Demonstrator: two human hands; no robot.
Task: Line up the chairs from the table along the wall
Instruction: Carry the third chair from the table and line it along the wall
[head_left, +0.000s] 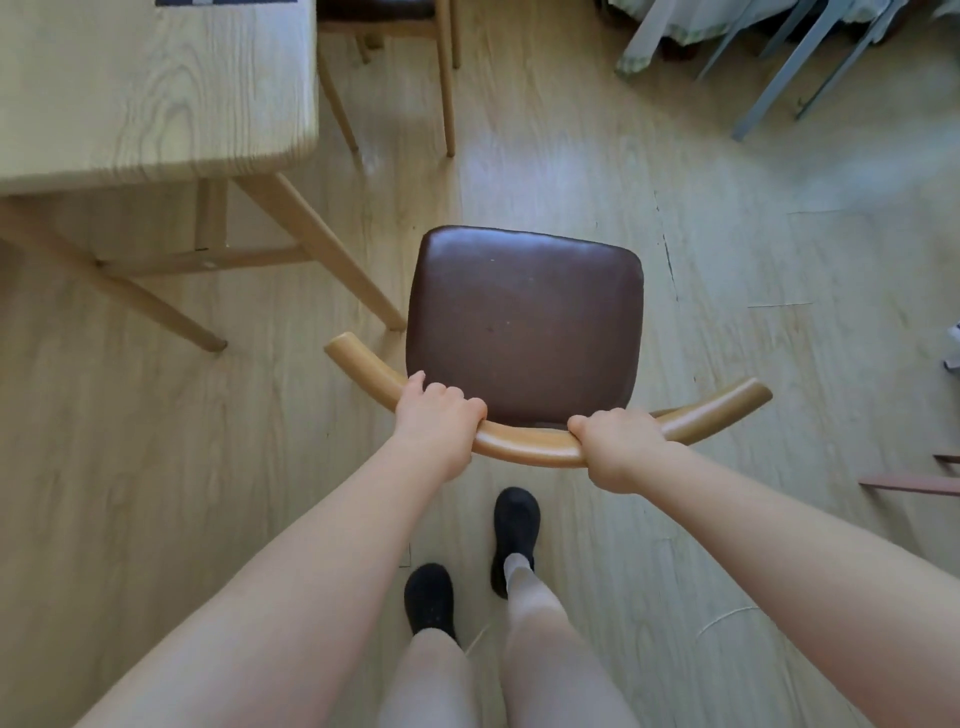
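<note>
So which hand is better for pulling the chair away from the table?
Probably both: the left hand and right hand each grip the chair back. If one leads, the left, since it is nearer the table.

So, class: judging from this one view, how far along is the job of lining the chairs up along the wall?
Done: nothing visibly lined up; no wall shows. In hand: the left hand and right hand grip the curved backrest of a brown-seated chair, pulled clear of the table. Left: another chair stands beside the table.
</note>
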